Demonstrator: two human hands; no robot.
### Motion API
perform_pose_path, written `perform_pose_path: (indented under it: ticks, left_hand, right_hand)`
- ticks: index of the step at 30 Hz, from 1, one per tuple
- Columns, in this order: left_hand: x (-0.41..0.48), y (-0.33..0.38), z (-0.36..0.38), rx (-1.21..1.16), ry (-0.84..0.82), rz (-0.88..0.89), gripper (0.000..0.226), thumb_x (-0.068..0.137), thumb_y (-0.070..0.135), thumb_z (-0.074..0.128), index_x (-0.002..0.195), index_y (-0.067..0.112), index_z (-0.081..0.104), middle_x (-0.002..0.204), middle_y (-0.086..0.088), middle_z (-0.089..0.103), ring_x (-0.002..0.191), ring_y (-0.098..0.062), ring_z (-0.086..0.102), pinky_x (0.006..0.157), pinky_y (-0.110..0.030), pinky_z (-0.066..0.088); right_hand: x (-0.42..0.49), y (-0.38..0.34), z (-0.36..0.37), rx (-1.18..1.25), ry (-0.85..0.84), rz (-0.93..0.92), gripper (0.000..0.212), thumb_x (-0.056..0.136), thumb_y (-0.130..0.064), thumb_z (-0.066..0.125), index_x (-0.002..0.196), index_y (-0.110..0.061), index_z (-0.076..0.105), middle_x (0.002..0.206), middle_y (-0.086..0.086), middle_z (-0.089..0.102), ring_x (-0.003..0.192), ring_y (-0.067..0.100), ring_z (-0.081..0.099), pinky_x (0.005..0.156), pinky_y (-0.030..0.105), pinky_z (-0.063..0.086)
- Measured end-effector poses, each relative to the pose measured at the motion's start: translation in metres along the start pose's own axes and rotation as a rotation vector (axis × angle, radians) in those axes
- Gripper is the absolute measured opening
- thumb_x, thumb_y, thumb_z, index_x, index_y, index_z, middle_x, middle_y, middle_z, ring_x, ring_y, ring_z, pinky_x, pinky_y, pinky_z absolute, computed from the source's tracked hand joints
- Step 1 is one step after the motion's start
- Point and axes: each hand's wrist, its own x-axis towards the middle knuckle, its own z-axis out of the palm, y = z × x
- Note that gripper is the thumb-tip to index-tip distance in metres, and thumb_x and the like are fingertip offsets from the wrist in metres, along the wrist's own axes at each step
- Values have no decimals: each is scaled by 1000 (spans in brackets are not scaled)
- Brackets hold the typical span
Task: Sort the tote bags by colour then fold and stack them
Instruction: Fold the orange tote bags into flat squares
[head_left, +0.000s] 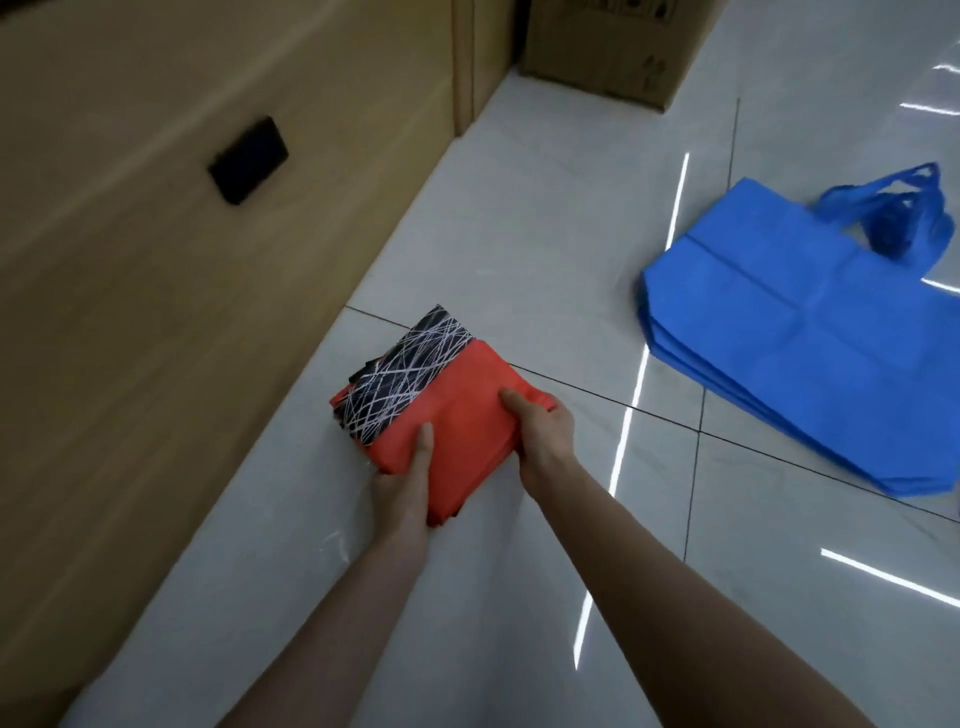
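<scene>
The left hand and right hand are gripping the folded red bags at centre frame, thumbs on top. The blue bags are lying flat at right, nearer the right hand.

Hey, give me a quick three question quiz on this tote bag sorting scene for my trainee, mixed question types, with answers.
1. True or false: the blue bags are folded into a small bundle.
2. What do the left hand and right hand grip? A) red bundle B) blue bags C) nothing
3. Fill in: the red bundle's dark band carries ___ lines.
Key: 1 false; 2 A; 3 white.
</scene>
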Motion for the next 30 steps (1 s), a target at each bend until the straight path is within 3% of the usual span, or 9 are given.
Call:
perform_pose_path:
  ticks: [4,6,8,11,14,17,22,27,30]
  left_hand:
    - [9,6,-32,122,-75,35,78,70,75,45,109,9,58,94,-3,63,89,-24,60,73,-32,48]
    - [14,2,-49,357,149,306,90,65,74,48,112,-2,53,103,-17,59,100,-32,54,77,-35,45]
    - [16,3,-63,658,402,659,89,74,64,56,127,-6,41,124,-27,45,117,-39,42,95,-48,40]
    - [26,12,-75,1022,218,1141,81,81,66,49,138,9,40,145,-17,34,137,-32,25,110,-49,20]
    - [44,19,-80,1267,-3,1117,93,77,82,30,141,15,39,150,-7,33,142,-23,19,113,-48,10]
    - [53,14,-77,1321,-1,1088,81,81,74,33,142,20,38,148,-9,36,139,-26,26,111,-52,15]
    - [68,-2,-77,1273,15,1114,72,81,68,41,141,29,36,149,-8,33,141,-27,20,111,-54,10]
    - [75,-1,-78,1251,26,1132,75,75,69,48,137,26,45,145,-9,39,139,-28,25,110,-55,14]
    - [69,0,-77,1262,45,1151,74,74,64,50,136,24,44,144,-11,40,138,-31,28,109,-57,15]
  right_hand:
    - [19,-7,35,-133,-170,-34,17,81,-5,69,97,0,66,97,16,69,87,27,65,84,40,55]
    - [27,-10,52,-181,-234,-70,11,82,-6,69,91,-5,65,97,16,69,88,27,66,82,40,56]
    - [31,-8,69,-246,-270,-129,18,81,-12,71,95,-3,64,99,17,69,88,27,66,81,41,56]
    - [32,1,90,-342,-288,-188,60,81,-30,72,128,-8,43,117,13,59,101,23,61,93,42,51]
    - [29,12,104,-393,-273,-381,63,95,-38,50,148,-27,17,149,3,30,135,16,32,113,34,27]
    - [31,24,109,-403,-221,-494,42,104,-31,28,144,-22,35,147,-1,36,136,10,30,113,27,22]
    - [43,40,117,-443,-60,-485,35,103,-22,27,123,-10,53,122,4,50,119,21,46,106,39,34]
    - [39,48,123,-460,0,-546,35,103,-19,28,127,-8,51,127,6,47,123,19,38,106,27,26]
    - [35,40,119,-471,-47,-523,38,103,-21,28,135,-11,47,139,6,43,134,19,31,115,35,19]
